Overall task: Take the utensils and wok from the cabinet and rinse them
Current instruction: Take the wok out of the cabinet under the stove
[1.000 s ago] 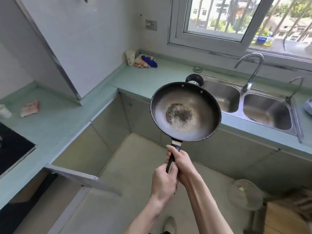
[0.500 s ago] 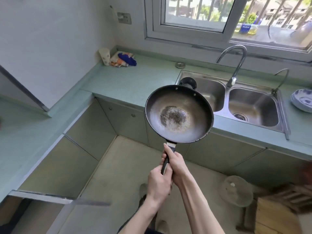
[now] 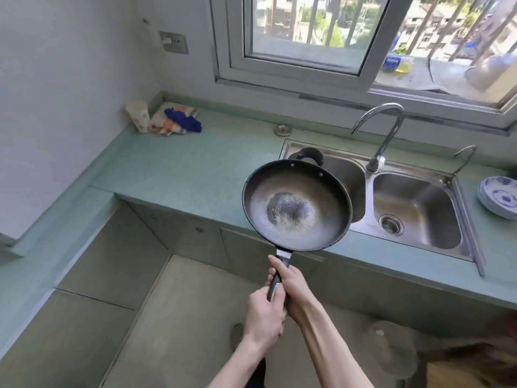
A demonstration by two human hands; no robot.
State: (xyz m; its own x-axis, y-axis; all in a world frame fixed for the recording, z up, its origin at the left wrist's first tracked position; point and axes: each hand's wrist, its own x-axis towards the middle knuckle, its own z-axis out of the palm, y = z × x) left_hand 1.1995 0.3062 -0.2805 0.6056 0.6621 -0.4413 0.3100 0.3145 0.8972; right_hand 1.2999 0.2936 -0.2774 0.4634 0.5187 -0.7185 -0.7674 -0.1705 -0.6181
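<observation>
Left hand and right hand fingers curling around the wok handle, pan hovering beyond the fingers, overlapping the sink edge

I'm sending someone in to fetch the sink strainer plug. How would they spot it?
Start at the double sink under the window. Go left along the back of the green countertop, past the tall faucet. The plug is the small round metal disc lying alone behind the sink's left corner.
</observation>
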